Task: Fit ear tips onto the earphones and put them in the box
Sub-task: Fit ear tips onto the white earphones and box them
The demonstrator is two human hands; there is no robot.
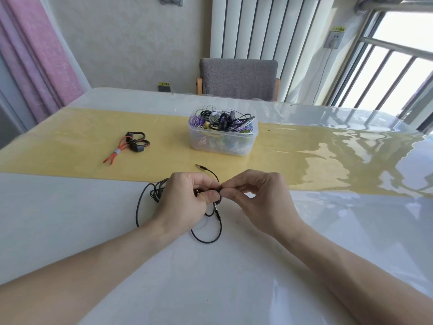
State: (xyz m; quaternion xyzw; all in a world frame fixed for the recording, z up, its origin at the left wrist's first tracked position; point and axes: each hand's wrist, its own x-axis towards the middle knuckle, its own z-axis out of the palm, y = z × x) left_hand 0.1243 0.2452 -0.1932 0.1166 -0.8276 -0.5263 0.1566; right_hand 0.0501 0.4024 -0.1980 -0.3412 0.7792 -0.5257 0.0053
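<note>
Pinching black earbud [219, 190] between both hands; thin black cable [206, 240] looped below.

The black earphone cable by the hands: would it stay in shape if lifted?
Probably not. The black earphone cable lies in loose loops, so it should flop and dangle. It looks thin, likely light. The bunch beside the left hand might snag.

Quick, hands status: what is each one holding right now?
Left hand: pinching the black earphone.
Right hand: fingertips pinched at the same earphone; ear tip too small to tell.
</note>
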